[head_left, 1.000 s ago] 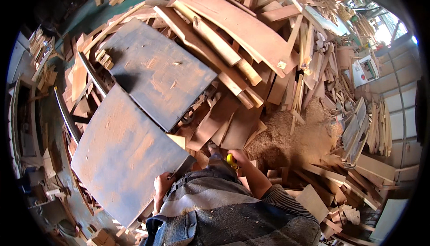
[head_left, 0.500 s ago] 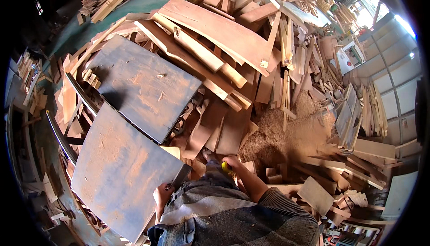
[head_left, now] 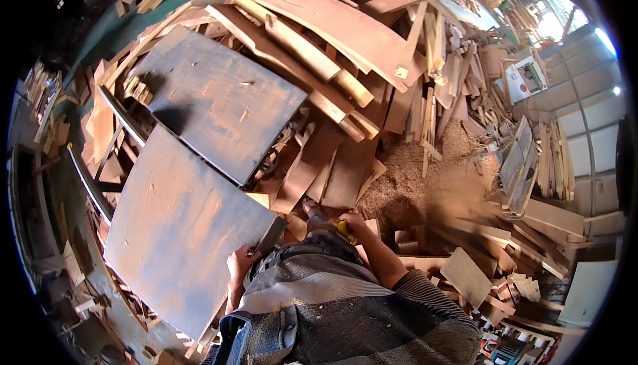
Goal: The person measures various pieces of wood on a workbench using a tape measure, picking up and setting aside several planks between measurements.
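Two flat metal machine tables [head_left: 176, 212], dusted with sawdust, lie to my left with a narrow gap between them. At the near table's right edge, my left hand [head_left: 240, 262] is closed at the lower end of a dark bar [head_left: 269, 235]; part of its grip is hidden. My right hand [head_left: 356, 224], in front of my body, is wrapped round a small rounded yellow object [head_left: 345, 230] that looks like a tape measure. My fingers cover part of it. A few small wood blocks [head_left: 138, 90] rest at the far table's left edge.
Long planks [head_left: 325, 19] and offcuts are heaped beyond the tables. A sawdust pile [head_left: 425, 172] lies ahead to the right. Loose boards [head_left: 467, 276] are strewn at my right side. Curved dark rails [head_left: 91, 185] run along the tables' left side.
The whole view has shifted, so the tables, planks and both hands sit higher in the picture. Both hands keep their grips; little else differs.
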The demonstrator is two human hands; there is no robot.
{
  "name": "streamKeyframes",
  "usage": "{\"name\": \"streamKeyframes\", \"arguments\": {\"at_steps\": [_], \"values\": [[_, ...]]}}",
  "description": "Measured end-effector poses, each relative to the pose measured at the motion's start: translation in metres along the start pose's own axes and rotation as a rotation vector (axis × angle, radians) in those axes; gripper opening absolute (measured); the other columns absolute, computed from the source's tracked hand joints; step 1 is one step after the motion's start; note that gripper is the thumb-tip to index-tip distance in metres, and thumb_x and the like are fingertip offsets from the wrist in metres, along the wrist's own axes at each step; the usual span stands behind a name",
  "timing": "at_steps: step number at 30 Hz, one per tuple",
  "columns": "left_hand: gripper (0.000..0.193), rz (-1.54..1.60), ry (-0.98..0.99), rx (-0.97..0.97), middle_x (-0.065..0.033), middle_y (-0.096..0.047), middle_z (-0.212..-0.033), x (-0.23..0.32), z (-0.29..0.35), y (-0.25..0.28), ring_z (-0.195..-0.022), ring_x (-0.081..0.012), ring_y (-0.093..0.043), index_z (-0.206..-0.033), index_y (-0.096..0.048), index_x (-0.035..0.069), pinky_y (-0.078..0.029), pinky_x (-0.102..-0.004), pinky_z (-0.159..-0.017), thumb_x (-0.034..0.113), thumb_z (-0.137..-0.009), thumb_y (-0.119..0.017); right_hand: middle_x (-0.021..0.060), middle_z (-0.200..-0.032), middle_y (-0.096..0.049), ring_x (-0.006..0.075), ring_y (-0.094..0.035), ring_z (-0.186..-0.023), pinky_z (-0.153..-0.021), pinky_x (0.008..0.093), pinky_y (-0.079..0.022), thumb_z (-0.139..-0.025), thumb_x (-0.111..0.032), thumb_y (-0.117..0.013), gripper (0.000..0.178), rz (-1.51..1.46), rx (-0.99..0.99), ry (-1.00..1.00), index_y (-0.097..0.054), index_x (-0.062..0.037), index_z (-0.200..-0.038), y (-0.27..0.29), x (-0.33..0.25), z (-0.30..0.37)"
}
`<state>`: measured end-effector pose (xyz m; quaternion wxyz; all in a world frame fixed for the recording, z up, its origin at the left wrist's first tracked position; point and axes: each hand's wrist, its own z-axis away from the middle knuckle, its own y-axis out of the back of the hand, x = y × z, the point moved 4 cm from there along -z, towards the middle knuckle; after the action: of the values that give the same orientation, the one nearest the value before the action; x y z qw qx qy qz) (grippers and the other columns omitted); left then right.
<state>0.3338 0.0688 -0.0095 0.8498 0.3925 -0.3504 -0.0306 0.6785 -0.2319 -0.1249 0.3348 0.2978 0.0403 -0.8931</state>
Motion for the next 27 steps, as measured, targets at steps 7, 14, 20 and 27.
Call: {"name": "streamKeyframes", "arguments": {"at_steps": [7,14,20,27], "values": [[0.035,0.016,0.086,0.054,-0.0108,-0.075,-0.087,0.014,0.019,0.011,-0.080,-0.0309,-0.073,-0.095,-0.074,0.010,-0.057,-0.0407,-0.071,0.041,-0.079,-0.079,0.0055,-0.068,-0.063,0.0194,-0.059,-0.055,-0.053,0.0355,-0.046,-0.079,-0.016,-0.075,0.015,-0.206,0.145,0.019,-0.068,-0.0034,-0.081,0.011,-0.040,-0.009],[0.034,0.024,0.144,0.139,-0.0149,-0.075,-0.088,0.025,0.024,-0.010,-0.082,-0.0347,-0.073,-0.095,-0.074,0.007,-0.057,-0.0434,-0.075,0.036,-0.078,-0.076,0.0077,-0.075,-0.068,0.0209,-0.063,-0.063,-0.060,0.0359,-0.054,-0.080,-0.014,-0.077,0.014,-0.588,0.206,0.056,-0.068,-0.0050,-0.085,0.094,-0.143,-0.085],[0.033,-0.070,0.308,0.119,-0.0222,-0.072,-0.087,0.063,0.025,-0.006,-0.083,-0.0416,-0.069,-0.091,-0.071,0.004,-0.054,-0.0490,-0.075,0.034,-0.076,-0.073,0.0102,-0.078,-0.069,0.0217,-0.064,-0.065,-0.062,0.0352,-0.055,-0.082,-0.018,-0.077,0.018,-0.599,0.218,0.176,-0.069,-0.0050,-0.091,0.171,-0.229,-0.122],[0.032,-0.018,0.259,0.189,-0.0230,-0.071,-0.089,0.081,0.019,-0.012,-0.087,-0.0430,-0.068,-0.094,-0.071,0.003,-0.054,-0.0483,-0.079,0.029,-0.075,-0.074,0.0097,-0.083,-0.070,0.0208,-0.066,-0.070,-0.064,0.0343,-0.056,-0.086,-0.019,-0.076,0.017,-0.686,0.079,0.114,-0.069,-0.0055,-0.095,0.155,-0.220,-0.129]]}}
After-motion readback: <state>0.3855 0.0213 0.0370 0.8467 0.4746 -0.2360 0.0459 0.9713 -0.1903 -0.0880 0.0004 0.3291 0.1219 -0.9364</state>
